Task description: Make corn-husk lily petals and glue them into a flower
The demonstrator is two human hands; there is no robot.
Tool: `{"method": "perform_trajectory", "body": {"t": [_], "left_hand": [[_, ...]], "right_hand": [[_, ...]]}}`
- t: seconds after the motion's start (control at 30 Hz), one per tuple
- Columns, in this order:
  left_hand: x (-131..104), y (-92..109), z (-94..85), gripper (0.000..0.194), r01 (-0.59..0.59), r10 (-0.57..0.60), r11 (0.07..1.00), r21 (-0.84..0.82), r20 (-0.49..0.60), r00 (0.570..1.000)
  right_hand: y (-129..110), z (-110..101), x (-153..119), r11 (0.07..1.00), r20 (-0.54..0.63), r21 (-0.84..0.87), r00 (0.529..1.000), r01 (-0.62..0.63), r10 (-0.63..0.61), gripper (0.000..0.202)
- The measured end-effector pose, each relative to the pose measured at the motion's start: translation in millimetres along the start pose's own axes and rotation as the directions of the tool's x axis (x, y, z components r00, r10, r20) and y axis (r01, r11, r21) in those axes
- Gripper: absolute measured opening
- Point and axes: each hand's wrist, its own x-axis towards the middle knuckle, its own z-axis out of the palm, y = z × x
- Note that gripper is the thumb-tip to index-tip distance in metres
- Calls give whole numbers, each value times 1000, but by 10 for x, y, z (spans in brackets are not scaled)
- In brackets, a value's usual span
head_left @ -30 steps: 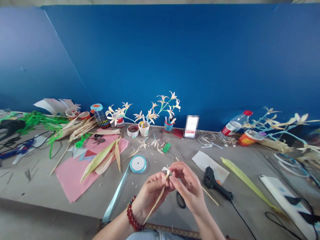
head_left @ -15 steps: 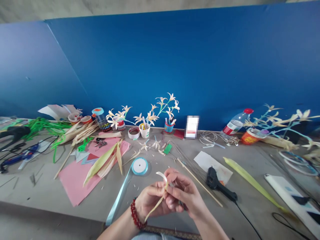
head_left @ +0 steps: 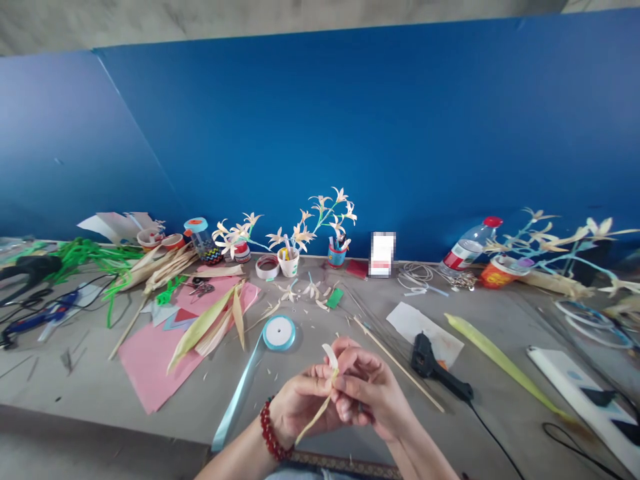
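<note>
A narrow pale-yellow strip of corn husk is pinched between my two hands. Its whitish upper end sticks up above the fingertips, while the tail hangs down past the left palm. My left hand, with red beads at the wrist, grips the strip between thumb and fingers. Closed on the same spot, my right hand has thumb and forefinger against the strip; its other fingers curl beneath. The fingers hide the middle of the strip. Left of the hands lies a roll of light-blue ribbon, its loose end trailing toward the front edge.
A black glue gun rests to the right, near a wooden stick and a yellow-green husk. Pink paper and husks lie left. Husk flowers, cups and a plastic bottle line the blue wall.
The whitish end of the strip, bent over to the left before, now stands more upright. The strip's tail has swung slightly right. Both hands keep their pinch in nearly the same place.
</note>
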Motion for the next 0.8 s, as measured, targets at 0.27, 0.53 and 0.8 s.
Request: {"method": "perform_trajectory", "body": {"t": [0.27, 0.53, 0.8], "left_hand": [[-88, 45, 55, 12, -323, 432, 868, 378, -251, 866], [-133, 63, 22, 9, -344, 543, 715, 609, -174, 822], [-157, 94, 35, 15, -382, 650, 488, 785, -34, 760]], "right_hand": [[-96, 0, 25, 919, -84, -322, 961, 226, -265, 14], [-97, 28, 58, 905, -58, -333, 952, 265, -300, 14], [-20, 22, 85, 961, -40, -191, 977, 199, -211, 14]]}}
